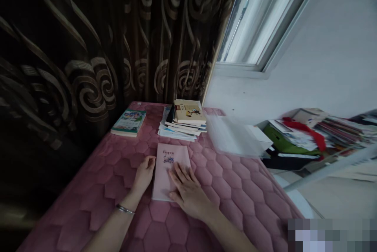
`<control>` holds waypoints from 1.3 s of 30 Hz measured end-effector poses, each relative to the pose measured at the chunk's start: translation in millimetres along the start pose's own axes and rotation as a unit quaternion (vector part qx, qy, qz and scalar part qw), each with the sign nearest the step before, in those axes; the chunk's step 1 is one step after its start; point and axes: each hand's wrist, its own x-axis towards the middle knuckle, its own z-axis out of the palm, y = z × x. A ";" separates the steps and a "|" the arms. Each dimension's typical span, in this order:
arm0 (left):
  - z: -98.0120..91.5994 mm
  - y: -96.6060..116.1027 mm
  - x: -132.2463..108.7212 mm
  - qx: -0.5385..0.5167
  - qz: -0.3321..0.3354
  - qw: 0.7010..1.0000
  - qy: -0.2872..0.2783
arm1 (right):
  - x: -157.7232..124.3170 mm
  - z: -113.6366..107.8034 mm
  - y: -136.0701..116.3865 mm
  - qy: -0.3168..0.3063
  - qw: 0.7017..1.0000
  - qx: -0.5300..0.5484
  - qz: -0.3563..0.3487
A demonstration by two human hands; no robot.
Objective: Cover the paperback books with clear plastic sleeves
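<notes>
A pale pink book with dark lettering and a small cartoon picture on its cover lies on the pink quilted mattress. My right hand rests flat across the book's right side, fingers stretched out. Beside the left edge of the book is my left hand, a bracelet on its wrist. Its fingers are curled together at that edge; whether they pinch the cover or something thin there cannot be made out.
Behind the book stands a stack of books, with a green book to its left. Clear plastic sheets lie at the mattress's right edge. Beyond are piled papers and folders. A patterned curtain hangs behind.
</notes>
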 end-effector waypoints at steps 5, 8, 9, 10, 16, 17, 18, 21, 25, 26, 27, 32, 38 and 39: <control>0.1 4.3 -0.5 -0.026 -0.022 0.999 -0.008 | 0.0 3.9 -0.4 0.016 0.999 -0.032 -0.013; 0.3 3.7 0.7 -0.041 -0.024 0.999 -0.003 | 0.5 5.7 1.0 0.024 0.999 -0.032 -0.019; 0.7 3.0 1.1 -0.048 -0.027 0.998 -0.001 | 0.6 6.0 1.3 0.024 0.999 -0.028 -0.019; 1.3 2.4 1.2 -0.056 -0.031 0.998 0.002 | 0.6 5.9 1.5 0.022 0.999 -0.024 -0.019; 7.5 10.8 -6.9 -0.194 -0.041 0.980 0.002 | 0.5 0.1 -1.1 0.015 0.999 0.031 0.002; 7.8 14.9 -9.1 -0.224 -0.039 0.974 -0.001 | 1.2 -0.1 -0.8 0.019 0.999 0.049 0.010; 7.6 19.5 -11.3 -0.249 -0.038 0.968 -0.001 | 2.1 0.3 0.2 0.029 0.997 0.070 0.019; 4.2 33.7 -16.5 -0.299 -0.040 0.953 0.002 | 7.3 4.4 7.2 0.132 0.978 0.142 0.074; -0.1 48.3 -21.9 -0.364 -0.052 0.930 -0.001 | 14.5 5.8 20.5 0.317 0.899 0.242 0.181; 0.0 50.5 -23.3 -0.383 -0.058 0.922 -0.007 | 15.5 4.7 23.3 0.331 0.880 0.277 0.199; 0.6 51.8 -24.7 -0.401 -0.066 0.914 -0.021 | 16.2 3.5 25.8 0.334 0.862 0.314 0.215; 10.3 48.4 -30.3 -0.432 -0.198 0.873 -0.109 | 17.6 3.1 35.9 0.337 0.815 0.416 0.222; 18.1 40.8 -27.7 -0.373 -0.210 0.901 -0.066 | 18.1 11.7 46.4 0.345 0.777 0.462 0.252; 18.3 40.3 -26.9 -0.355 -0.202 0.911 -0.056 | 18.3 12.7 47.4 0.346 0.771 0.468 0.258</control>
